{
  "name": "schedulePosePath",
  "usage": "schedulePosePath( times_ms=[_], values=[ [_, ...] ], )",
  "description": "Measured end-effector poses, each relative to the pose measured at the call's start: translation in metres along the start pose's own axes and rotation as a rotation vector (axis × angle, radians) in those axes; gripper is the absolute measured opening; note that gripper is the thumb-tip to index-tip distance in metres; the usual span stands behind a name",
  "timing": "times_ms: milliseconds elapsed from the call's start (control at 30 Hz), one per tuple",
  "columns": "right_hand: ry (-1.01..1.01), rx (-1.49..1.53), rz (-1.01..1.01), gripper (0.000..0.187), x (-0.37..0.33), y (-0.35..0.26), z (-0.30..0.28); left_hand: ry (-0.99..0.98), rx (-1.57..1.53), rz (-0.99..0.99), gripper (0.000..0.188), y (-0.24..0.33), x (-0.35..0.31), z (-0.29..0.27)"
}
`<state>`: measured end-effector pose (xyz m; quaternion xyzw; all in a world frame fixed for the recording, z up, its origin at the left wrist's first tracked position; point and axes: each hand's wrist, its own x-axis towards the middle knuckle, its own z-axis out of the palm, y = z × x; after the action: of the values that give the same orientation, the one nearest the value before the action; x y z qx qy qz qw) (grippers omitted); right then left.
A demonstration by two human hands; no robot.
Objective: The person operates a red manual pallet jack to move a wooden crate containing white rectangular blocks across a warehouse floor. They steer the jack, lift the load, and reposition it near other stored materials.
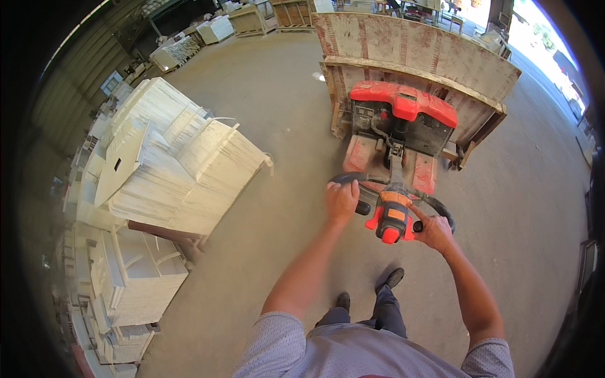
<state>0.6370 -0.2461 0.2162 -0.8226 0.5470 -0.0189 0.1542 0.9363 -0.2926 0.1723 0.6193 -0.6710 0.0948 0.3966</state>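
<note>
A red and black electric pallet jack (403, 104) stands ahead of me, its tiller arm (396, 165) tilted toward my body. My left hand (342, 201) is closed round the left side of its looped black handle (348, 178). On the handle's other side my right hand (435, 232) is wrapped round the grip, with the index finger stretched to the orange and black control head (395, 213). A red button (390, 235) caps the control head's near end. Just beyond the jack's body rises a large, worn wooden crate (416, 50) with reddish stains; the forks are hidden.
Stacks of pale stone slabs (189, 164) fill the left side, with a lower stack (142, 277) nearer me. Crates and pallets (249, 20) line the far wall. Bare concrete floor (271, 94) lies between. Daylight enters through an opening (545, 31) at far right.
</note>
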Motion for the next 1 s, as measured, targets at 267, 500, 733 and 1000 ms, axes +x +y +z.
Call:
schedulePosePath(
  times_ms=[267, 500, 733, 1000],
  values=[
    [0.073, 0.038, -0.010, 0.085, -0.064, -0.080, 0.024, -0.034, 0.029, 0.003, 0.040, -0.025, -0.052, -0.067],
    [0.052, 0.051, 0.055, 0.082, -0.110, -0.147, 0.034, -0.049, 0.042, 0.029, 0.040, -0.047, -0.084, -0.120],
    [0.108, 0.159, -0.036, 0.082, -0.163, -0.185, 0.042, -0.090, 0.022, 0.008, 0.040, -0.052, -0.115, -0.170],
    [0.033, 0.123, 0.028, 0.080, -0.122, -0.289, 0.073, -0.144, 0.106, 0.019, 0.045, -0.163, -0.123, -0.204]
  ],
)
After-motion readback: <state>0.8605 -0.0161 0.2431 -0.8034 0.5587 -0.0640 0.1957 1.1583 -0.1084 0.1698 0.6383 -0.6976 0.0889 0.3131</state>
